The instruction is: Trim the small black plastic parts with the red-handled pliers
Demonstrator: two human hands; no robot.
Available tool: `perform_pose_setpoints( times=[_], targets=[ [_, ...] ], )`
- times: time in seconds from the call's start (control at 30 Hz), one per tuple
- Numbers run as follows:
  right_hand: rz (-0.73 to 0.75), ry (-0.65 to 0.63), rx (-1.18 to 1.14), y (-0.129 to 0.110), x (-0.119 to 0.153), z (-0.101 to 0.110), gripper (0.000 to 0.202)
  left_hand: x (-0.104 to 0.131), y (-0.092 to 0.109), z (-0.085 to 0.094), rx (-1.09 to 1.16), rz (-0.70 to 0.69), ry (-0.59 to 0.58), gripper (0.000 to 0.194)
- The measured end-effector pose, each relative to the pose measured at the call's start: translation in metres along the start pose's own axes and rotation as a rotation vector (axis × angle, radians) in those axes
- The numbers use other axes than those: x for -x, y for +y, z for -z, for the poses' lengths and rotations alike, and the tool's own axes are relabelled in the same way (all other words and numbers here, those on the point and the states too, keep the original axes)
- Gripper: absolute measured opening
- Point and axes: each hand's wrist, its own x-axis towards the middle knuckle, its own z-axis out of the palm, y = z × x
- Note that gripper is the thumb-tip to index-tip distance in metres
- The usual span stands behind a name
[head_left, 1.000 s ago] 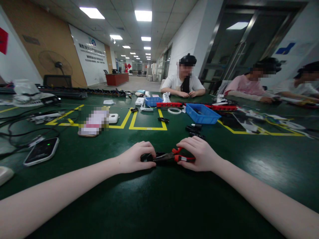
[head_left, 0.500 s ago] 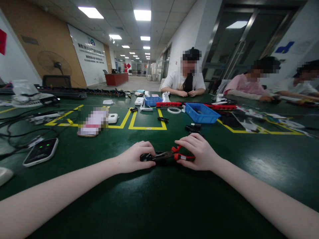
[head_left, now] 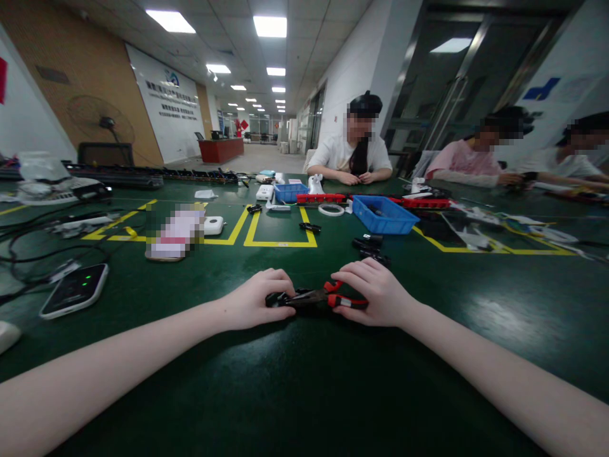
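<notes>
Around six o'clock on the bench point(head_left: 304, 387), I've got left fingers point(head_left: 282, 283) pinching a black part point(head_left: 275, 299), right fingers point(head_left: 351, 280) gripping red-handled pliers point(head_left: 334, 299), nose toward nine o'clock.

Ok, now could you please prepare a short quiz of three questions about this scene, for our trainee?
1. Which hand is on the handles of the pliers?
2. True or false: the smartphone showing green dots lies to the left of the left hand.
3. Choose one. The larger plastic bin on the table is: a) white, b) blue, c) yellow.

Key: 1. The right hand. 2. True. 3. b.
</notes>
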Motion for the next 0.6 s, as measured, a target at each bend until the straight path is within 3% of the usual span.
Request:
perform_pose_setpoints(
  times=[0.6],
  targets=[
    [-0.007,-0.017,-0.028,0.0028,0.0006,0.0018,0.041,0.0002,-0.0010,0.0000,-0.031,-0.024,-0.005,0.015]
  ],
)
